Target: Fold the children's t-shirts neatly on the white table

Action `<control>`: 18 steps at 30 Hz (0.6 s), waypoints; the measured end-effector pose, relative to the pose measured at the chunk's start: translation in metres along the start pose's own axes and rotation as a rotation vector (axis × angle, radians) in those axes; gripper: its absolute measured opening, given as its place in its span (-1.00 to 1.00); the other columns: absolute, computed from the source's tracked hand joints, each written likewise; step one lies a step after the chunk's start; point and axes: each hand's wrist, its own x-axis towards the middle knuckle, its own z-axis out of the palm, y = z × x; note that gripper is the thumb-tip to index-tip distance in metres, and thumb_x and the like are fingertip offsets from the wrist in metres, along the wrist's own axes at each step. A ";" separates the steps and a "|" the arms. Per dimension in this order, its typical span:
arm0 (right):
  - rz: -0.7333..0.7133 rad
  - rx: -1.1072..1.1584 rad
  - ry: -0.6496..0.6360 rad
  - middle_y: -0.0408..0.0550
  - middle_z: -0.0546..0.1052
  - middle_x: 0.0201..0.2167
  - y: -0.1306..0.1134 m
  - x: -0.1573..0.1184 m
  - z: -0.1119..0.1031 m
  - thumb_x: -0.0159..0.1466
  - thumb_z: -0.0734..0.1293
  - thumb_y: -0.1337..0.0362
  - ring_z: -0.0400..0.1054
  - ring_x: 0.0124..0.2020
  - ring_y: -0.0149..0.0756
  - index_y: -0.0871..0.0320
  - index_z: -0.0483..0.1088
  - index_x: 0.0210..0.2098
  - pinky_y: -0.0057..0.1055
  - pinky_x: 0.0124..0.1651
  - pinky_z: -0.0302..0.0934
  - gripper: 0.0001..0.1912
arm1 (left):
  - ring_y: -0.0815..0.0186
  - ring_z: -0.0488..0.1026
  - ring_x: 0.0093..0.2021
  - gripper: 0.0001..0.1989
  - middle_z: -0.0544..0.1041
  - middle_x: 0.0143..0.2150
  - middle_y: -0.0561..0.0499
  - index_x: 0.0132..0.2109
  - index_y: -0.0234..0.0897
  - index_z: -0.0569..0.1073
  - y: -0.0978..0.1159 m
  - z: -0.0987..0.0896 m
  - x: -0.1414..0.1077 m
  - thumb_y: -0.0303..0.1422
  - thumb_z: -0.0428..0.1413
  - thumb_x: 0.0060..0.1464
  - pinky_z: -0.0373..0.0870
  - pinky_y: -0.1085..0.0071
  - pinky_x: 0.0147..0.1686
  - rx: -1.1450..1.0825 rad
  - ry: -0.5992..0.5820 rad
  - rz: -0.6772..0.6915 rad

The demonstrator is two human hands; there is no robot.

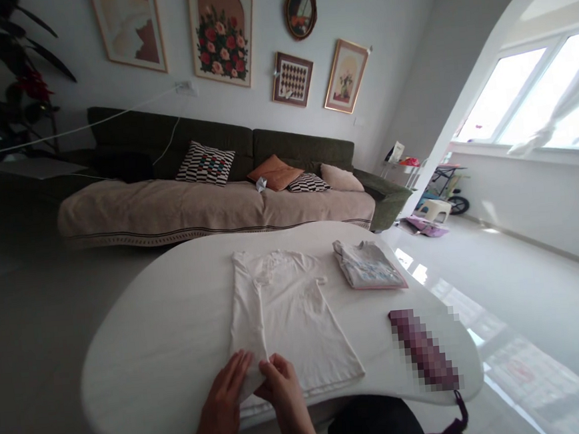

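Note:
A white T-shirt [298, 323] lies spread on the white table [143, 342], its left side folded inward in a long strip. My left hand [227, 386] rests on the lower left part of that strip, fingers stretched out and close together on the cloth. Just beside it, my right hand [282, 381] is closed in a pinch on the shirt's folded edge near the hem. The right sleeve sticks out a little at the shirt's far right. A folded grey garment [368, 264] with a print sits to the right of the shirt.
A pixelated dark red item [425, 353] with a strap lies near the table's right end. Behind the table stands a green sofa [304, 145] with a beige cover and several cushions. Farther right, a white stool [435, 211] is on the floor.

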 end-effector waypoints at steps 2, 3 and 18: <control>-0.015 -0.080 0.003 -0.32 0.19 -0.69 0.007 -0.001 -0.003 -0.10 0.34 0.08 0.11 -0.64 -0.55 0.12 0.09 -0.59 -0.54 -0.53 0.17 -0.66 | 0.31 0.19 0.19 -0.17 0.23 0.23 0.08 0.29 -0.07 -0.12 -0.007 -0.002 -0.007 -0.65 -0.18 -0.16 0.25 0.34 0.10 -0.037 -0.094 0.042; -0.029 -0.150 0.011 -0.32 0.17 -0.69 0.012 -0.001 -0.007 -0.08 0.32 0.09 0.11 -0.64 -0.54 0.12 0.09 -0.60 -0.53 -0.54 0.16 -0.68 | 0.30 0.18 0.19 -0.16 0.22 0.23 0.08 0.29 -0.07 -0.11 -0.012 -0.001 -0.012 -0.63 -0.17 -0.18 0.23 0.31 0.11 -0.048 -0.147 0.055; -0.852 -1.627 -0.077 -0.15 0.42 -0.46 0.014 -0.008 -0.075 0.06 0.29 0.52 0.28 -0.38 -0.35 0.15 0.30 -0.53 -0.49 -0.38 0.07 -0.84 | 0.27 -0.01 0.27 -0.06 0.06 0.29 0.11 0.29 -0.04 -0.13 -0.022 0.006 -0.028 -0.68 -0.22 -0.30 0.08 0.09 0.17 -0.062 -0.266 0.006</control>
